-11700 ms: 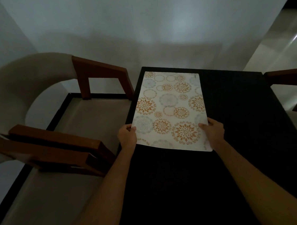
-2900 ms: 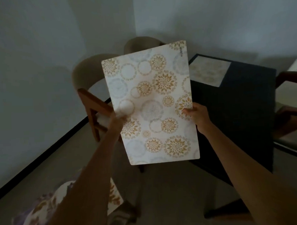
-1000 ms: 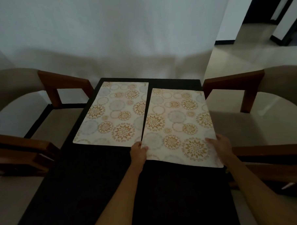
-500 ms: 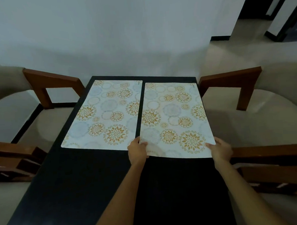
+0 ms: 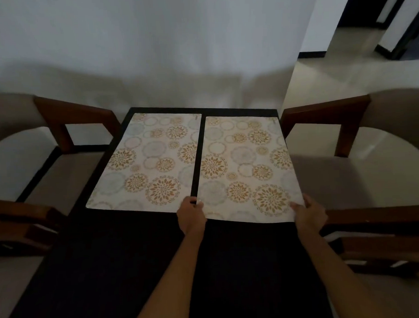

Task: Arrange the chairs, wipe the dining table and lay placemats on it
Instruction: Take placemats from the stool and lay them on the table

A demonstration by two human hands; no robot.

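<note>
Two floral placemats lie side by side at the far end of the dark dining table (image 5: pixel 136 270). The left placemat (image 5: pixel 151 161) lies flat, and nothing touches it. The right placemat (image 5: pixel 245 167) reaches the table's right edge, with a narrow dark gap between the two. My left hand (image 5: pixel 191 216) pinches its near left corner. My right hand (image 5: pixel 307 213) grips its near right corner, thumb on top.
A wooden chair with a beige seat (image 5: pixel 67 174) stands on the left of the table and another (image 5: pixel 363 176) on the right. More wooden chair arms (image 5: pixel 19 225) (image 5: pixel 385 242) flank the near part. A white wall (image 5: pixel 150 41) is behind, and a doorway (image 5: pixel 389 18) at the back right.
The right placemat has slid a little farther up the table and straightened beside the left one. Both hands stay on its near corners.
</note>
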